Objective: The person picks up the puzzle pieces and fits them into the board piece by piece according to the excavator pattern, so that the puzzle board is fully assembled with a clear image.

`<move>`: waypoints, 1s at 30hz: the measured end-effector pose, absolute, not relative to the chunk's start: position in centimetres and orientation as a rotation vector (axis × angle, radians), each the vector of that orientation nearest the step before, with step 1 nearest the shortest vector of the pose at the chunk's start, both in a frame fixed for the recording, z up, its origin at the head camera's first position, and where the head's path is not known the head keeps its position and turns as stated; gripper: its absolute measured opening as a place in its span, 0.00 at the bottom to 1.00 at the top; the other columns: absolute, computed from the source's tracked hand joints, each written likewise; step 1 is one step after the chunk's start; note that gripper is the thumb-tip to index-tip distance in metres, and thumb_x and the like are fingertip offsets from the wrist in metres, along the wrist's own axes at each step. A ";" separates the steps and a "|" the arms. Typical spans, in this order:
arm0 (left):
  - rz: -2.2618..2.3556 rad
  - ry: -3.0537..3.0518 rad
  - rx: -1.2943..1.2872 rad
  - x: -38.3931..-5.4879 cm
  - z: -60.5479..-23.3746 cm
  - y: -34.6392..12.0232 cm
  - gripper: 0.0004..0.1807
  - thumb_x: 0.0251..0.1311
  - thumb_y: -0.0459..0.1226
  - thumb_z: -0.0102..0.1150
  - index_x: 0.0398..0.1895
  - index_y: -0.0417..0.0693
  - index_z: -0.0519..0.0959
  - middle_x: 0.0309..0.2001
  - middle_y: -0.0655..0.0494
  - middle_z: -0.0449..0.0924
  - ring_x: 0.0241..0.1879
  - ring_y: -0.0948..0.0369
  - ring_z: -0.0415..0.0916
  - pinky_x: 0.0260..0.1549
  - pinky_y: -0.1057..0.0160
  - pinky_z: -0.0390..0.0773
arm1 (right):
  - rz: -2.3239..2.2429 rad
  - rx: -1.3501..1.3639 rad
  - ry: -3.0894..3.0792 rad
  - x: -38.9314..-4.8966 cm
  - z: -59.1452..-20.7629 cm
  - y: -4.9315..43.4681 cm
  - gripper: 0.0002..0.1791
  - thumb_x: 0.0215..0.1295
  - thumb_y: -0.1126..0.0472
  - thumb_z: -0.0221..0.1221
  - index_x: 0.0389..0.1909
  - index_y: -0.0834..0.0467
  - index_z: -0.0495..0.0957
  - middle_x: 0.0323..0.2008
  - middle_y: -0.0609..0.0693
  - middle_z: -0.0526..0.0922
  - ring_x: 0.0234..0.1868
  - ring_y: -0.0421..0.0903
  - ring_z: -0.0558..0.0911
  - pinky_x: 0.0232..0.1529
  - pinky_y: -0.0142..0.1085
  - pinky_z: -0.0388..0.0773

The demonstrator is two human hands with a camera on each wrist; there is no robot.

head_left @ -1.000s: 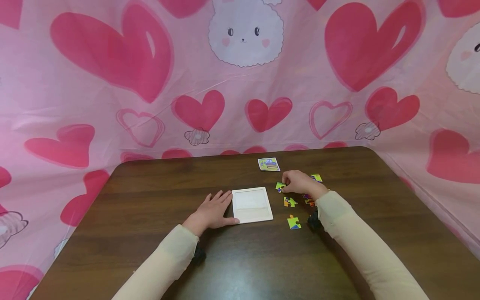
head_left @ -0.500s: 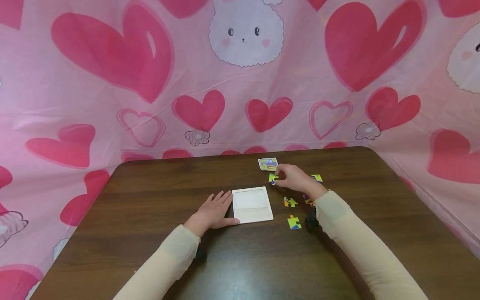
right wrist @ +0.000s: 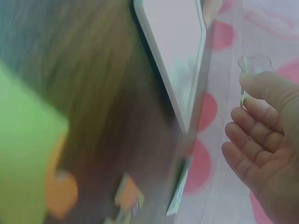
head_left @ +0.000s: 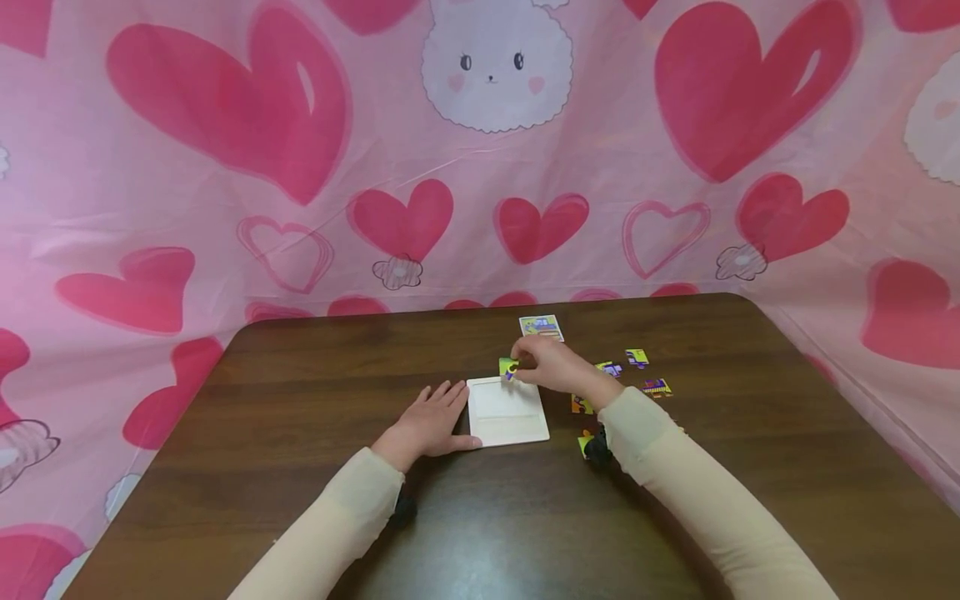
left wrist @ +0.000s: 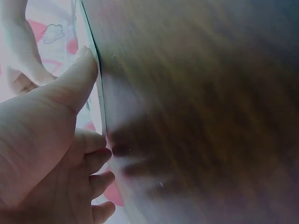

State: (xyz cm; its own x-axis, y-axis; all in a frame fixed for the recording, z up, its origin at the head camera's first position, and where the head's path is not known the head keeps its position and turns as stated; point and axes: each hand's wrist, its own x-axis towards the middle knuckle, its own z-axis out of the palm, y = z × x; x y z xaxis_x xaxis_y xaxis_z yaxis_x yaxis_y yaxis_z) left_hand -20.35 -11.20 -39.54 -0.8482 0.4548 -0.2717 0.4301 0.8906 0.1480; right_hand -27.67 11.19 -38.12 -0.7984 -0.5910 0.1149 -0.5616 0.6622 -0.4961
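Puzzle piece [head_left: 506, 367] moved left toward tray [head_left: 510, 427]; dark-brown table [head_left: 315, 375]; pink heart-print backdrop [head_left: 480, 167]

Soft glare; apparent wrist-view blur

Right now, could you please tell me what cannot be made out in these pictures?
Held puzzle piece: head view, partly covered by the right hand.
Nearest loose piece: head view, partly behind the black wrist device.
Picture card: head view, printed details too small.
Inside of white tray: left wrist view, edge-on, left hand in front.
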 end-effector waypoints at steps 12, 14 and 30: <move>0.101 2.758 0.676 -20.3 -39.2 -11.2 0.48 0.55 0.61 0.52 0.69 0.39 0.53 0.70 0.46 0.50 0.68 0.49 0.44 0.63 0.47 0.45 | -0.614 -1.087 2.777 -27.1 -39.2 7.7 0.10 0.55 0.62 0.65 0.37 0.60 0.78 0.35 0.49 0.79 0.35 0.44 0.76 0.42 0.38 0.73; 0.107 2.758 0.679 -20.3 -39.3 -11.2 0.48 0.55 0.61 0.52 0.69 0.39 0.53 0.69 0.46 0.50 0.68 0.49 0.45 0.63 0.47 0.45 | -0.574 -1.089 2.774 -27.1 -39.2 7.4 0.10 0.55 0.62 0.65 0.38 0.59 0.78 0.36 0.49 0.79 0.37 0.44 0.76 0.43 0.38 0.73; 0.080 2.761 0.680 -20.4 -39.3 -11.3 0.48 0.55 0.62 0.51 0.69 0.39 0.54 0.70 0.47 0.50 0.68 0.49 0.45 0.63 0.48 0.45 | -0.362 -1.298 2.799 -26.8 -39.6 6.6 0.03 0.55 0.63 0.65 0.31 0.56 0.84 0.30 0.44 0.79 0.32 0.40 0.77 0.37 0.34 0.75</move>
